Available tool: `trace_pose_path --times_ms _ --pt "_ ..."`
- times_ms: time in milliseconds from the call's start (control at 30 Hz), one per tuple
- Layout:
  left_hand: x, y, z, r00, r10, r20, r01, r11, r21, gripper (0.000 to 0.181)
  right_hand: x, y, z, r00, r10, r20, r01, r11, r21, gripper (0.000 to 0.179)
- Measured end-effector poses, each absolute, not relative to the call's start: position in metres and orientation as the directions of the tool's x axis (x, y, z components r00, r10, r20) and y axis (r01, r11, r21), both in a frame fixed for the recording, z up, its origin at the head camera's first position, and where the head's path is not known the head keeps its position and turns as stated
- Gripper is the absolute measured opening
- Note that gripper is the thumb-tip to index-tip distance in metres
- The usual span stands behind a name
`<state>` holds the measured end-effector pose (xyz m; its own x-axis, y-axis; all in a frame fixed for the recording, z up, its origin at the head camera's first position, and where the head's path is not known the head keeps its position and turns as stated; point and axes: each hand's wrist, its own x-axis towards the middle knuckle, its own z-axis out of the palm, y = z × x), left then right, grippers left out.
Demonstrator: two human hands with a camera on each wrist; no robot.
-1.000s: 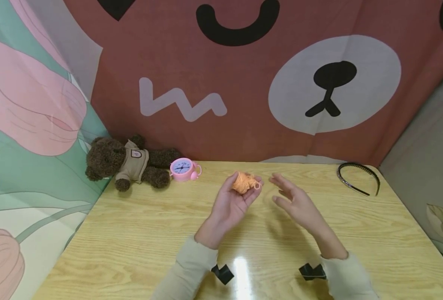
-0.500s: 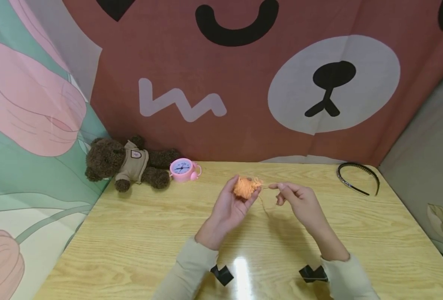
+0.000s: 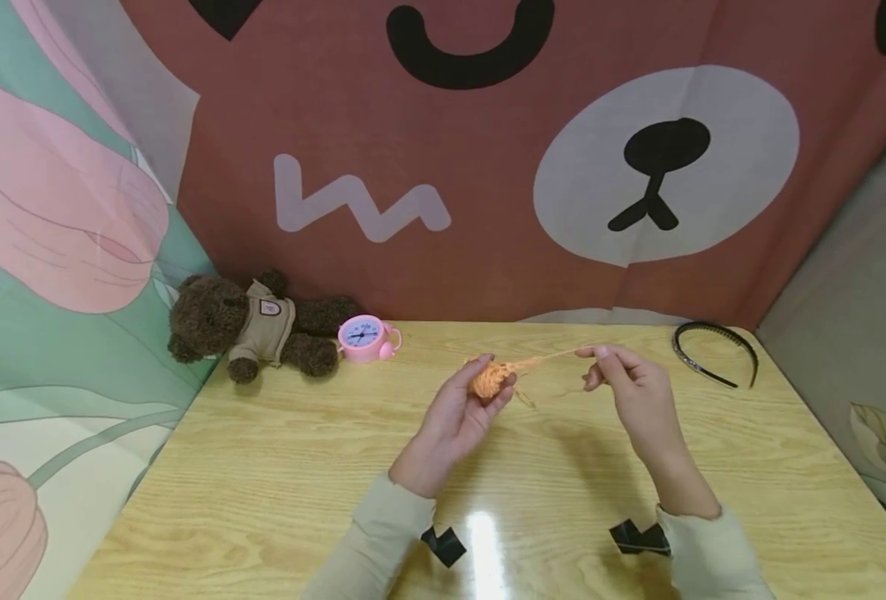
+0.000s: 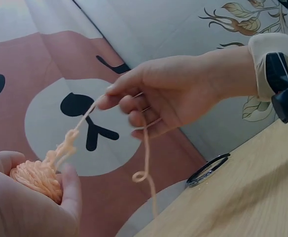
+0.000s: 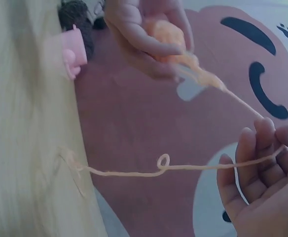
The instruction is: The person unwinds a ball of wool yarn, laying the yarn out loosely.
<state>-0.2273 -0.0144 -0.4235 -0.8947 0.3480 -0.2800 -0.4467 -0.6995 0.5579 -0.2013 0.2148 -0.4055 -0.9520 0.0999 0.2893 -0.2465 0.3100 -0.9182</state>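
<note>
A small ball of peach-orange yarn (image 3: 490,380) sits in my left hand (image 3: 453,421), thumb over one side and fingers round the other. To its right, my right hand (image 3: 641,400) pinches a strand between thumb and forefinger. In the left wrist view the strand (image 4: 86,114) runs taut and slanting from a loose, tangled tuft (image 4: 60,150) at the ball up to those fingertips. A loose tail of yarn (image 5: 193,168) with a small curl hangs from the right hand down toward the table.
A brown teddy bear (image 3: 213,317) in a beige shirt lies at the back left of the wooden table (image 3: 300,492). Beside its feet is a pink alarm clock (image 3: 362,337). A black headband (image 3: 716,358) lies at the back right. A printed cloth (image 3: 488,167) hangs behind.
The right hand, empty a second ago, took a yarn end and has drawn it away to the right and slightly up. The left hand stays nearly in place, its thumb now over the ball.
</note>
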Motion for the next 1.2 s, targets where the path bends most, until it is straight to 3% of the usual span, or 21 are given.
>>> trace_pose_path --times_ms 300,600,900,1033,1200 --pt "-0.236 -0.026 -0.421 -0.933 0.259 -0.248 -0.354 -0.776 0.522 0.016 -0.203 0.245 -0.398 -0.910 0.311 0.274 -0.285 0.009 -0.958 0.036" --pt "-0.245 -0.041 -0.417 -0.949 0.181 -0.256 -0.282 -0.850 0.445 0.010 -0.206 0.286 -0.395 -0.851 0.506 0.144 -0.269 -0.182 -0.946 0.036" --pt "-0.251 -0.058 -0.411 -0.953 0.135 -0.271 -0.235 -0.895 0.380 0.022 -0.205 0.320 -0.400 -0.821 0.569 0.053 -0.350 -0.427 -0.834 0.029" --pt "-0.250 -0.060 -0.410 -0.957 0.138 -0.256 -0.233 -0.891 0.390 0.020 -0.205 0.323 -0.404 -0.857 0.511 0.065 -0.311 -0.414 -0.856 0.026" --pt "-0.247 -0.055 -0.410 -0.951 0.200 -0.234 -0.284 -0.862 0.420 0.014 -0.209 0.318 -0.409 -0.884 0.464 0.056 -0.178 -0.222 -0.959 0.021"
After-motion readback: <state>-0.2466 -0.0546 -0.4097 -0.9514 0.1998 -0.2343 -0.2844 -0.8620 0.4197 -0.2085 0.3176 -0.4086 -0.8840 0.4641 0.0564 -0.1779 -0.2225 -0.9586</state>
